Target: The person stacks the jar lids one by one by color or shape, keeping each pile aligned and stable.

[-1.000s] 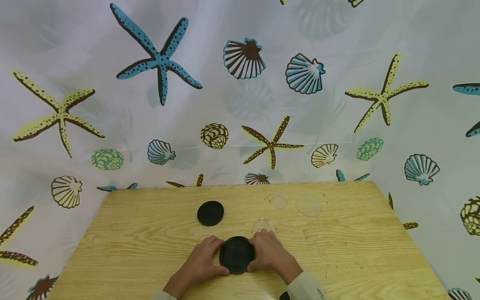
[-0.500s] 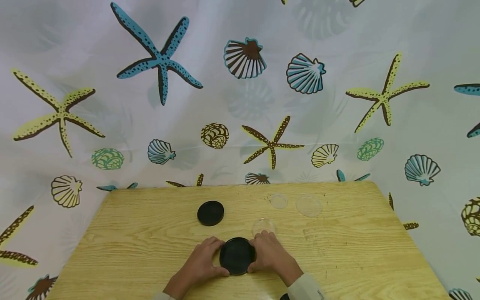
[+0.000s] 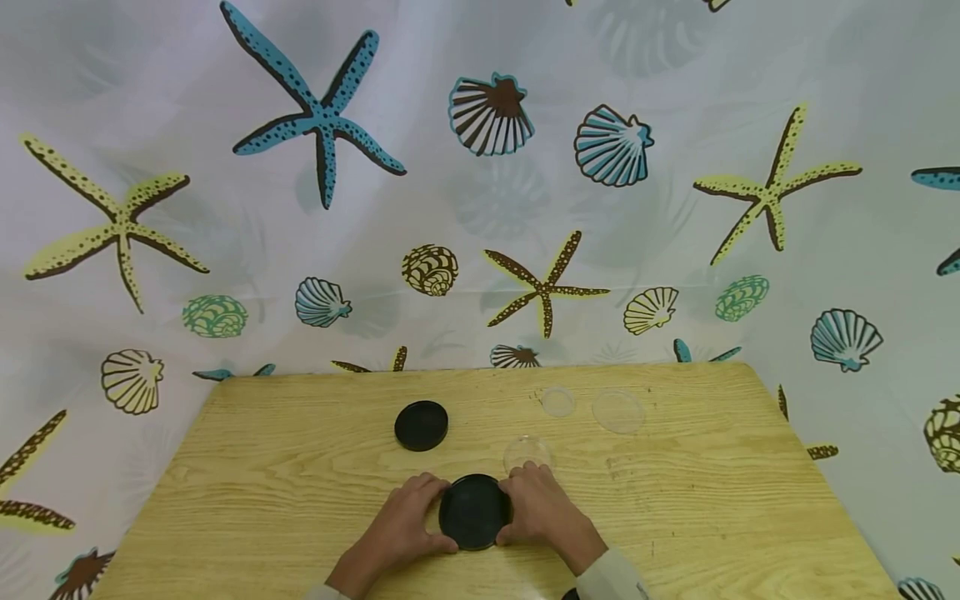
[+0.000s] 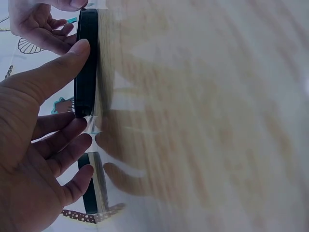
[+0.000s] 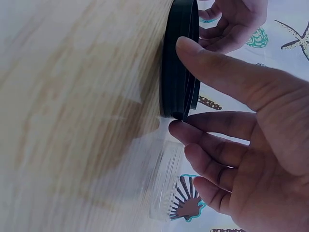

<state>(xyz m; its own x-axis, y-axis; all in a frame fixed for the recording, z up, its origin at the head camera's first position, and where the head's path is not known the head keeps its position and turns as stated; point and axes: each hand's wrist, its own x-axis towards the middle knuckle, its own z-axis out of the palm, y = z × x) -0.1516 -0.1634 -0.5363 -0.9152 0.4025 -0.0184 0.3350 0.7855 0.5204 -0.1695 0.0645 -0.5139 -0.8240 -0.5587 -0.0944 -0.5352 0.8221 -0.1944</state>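
Where hands meet: left hand (image 3: 401, 521) and right hand (image 3: 542, 507) grip the near disc (image 3: 472, 512), black.
Farther left: another black disc (image 3: 421, 426).
Farther right: three clear discs (image 3: 618, 412).

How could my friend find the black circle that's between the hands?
Find the wooden table in front of the seashell backdrop. Toward the person's side, the left hand and right hand hold the black disc between them. Unlike the other black disc, farther back, it has a hand at each side.

Black disc (image 3: 474, 512), yellow wood-grained tabletop (image 3: 720, 500)
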